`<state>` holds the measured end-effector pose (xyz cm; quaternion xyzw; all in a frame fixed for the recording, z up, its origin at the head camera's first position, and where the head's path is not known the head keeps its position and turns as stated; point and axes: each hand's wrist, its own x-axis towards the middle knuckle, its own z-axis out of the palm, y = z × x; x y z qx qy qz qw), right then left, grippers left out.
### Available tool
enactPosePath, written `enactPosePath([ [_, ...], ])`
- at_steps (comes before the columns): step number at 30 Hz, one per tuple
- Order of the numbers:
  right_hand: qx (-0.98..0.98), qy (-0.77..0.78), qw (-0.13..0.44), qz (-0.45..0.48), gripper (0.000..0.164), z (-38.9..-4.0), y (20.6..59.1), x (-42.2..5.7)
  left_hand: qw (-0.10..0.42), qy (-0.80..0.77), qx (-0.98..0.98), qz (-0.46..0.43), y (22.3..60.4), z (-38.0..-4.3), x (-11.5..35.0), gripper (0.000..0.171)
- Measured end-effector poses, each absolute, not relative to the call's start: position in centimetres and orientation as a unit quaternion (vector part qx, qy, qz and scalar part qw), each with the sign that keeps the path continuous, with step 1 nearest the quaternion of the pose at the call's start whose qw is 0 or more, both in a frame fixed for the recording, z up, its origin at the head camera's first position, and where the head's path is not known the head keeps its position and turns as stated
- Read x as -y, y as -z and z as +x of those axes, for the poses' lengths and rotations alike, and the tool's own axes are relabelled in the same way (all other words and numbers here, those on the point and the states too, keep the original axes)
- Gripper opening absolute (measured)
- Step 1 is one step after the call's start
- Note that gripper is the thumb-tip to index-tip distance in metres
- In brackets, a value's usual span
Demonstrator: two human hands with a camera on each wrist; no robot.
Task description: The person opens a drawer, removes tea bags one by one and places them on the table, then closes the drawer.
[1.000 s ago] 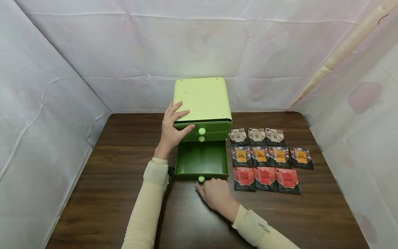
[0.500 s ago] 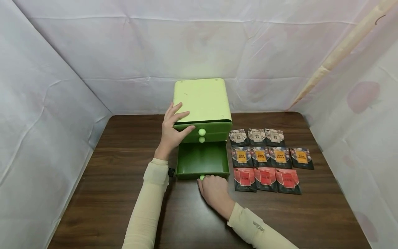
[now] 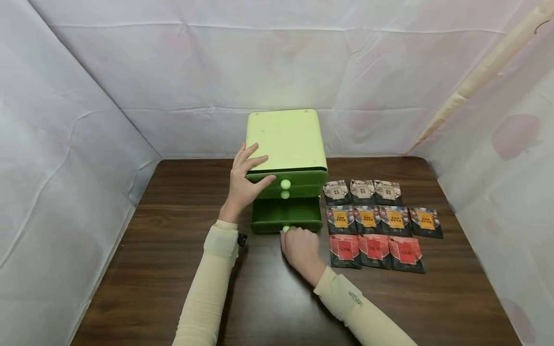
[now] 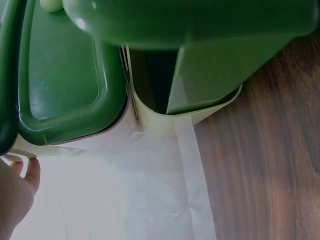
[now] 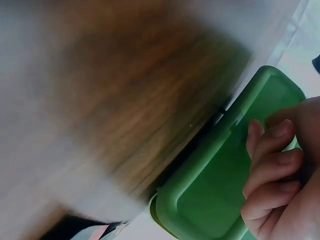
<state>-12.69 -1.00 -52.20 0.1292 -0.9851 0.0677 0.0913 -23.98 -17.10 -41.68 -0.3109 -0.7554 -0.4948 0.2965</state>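
A light-green drawer cabinet with dark-green drawers stands at the back middle of the table. Its bottom drawer is partly pulled out, and the visible part of its inside holds nothing. My left hand rests on the cabinet's left front corner, fingers spread over the top and thumb along the front edge. My right hand is at the bottom drawer's pale round knob. In the right wrist view its curled fingers lie against the green drawer front, partly hiding the knob.
To the right of the cabinet lie three rows of small packets: beige-and-black packets at the back, yellow-label packets in the middle, red packets in front. A pale curtain encloses the back and sides of the wooden table.
My right hand has reached the knob and moved toward the cabinet, and the bottom drawer has slid partway in. The left hand keeps its place on the corner.
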Motion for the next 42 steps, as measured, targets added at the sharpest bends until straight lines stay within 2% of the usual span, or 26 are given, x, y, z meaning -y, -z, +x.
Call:
enactPosePath([
  [6, 0.986, -0.071, 0.087, 0.122, 0.057, -14.4, 52.2, 1.3, 0.296, 0.493, 0.758, -0.307, 41.7, -23.9, 17.1, 0.049],
  [12, 0.991, -0.083, 0.039, 0.095, 0.058, -16.2, 51.9, 1.1, 0.294, 0.494, 0.757, -0.311, 41.9, -23.8, 16.8, 0.048],
  [22, 0.993, -0.100, -0.004, 0.063, 0.054, -18.2, 52.0, 1.2, 0.291, 0.493, 0.755, -0.320, 41.9, -23.9, 16.6, 0.047],
  [30, 0.990, -0.125, -0.030, 0.056, 0.048, -18.2, 52.2, 1.0, 0.287, 0.485, 0.769, -0.302, 44.5, -25.3, 17.1, 0.054],
  [37, 0.982, -0.166, -0.063, 0.057, 0.046, -17.4, 51.3, -1.9, 0.265, 0.465, 0.796, -0.284, 45.0, -25.9, 17.6, 0.055],
  [42, 0.978, -0.188, -0.076, 0.047, 0.043, -16.7, 50.8, -5.5, 0.227, 0.453, 0.821, -0.263, 44.8, -25.8, 18.2, 0.072],
])
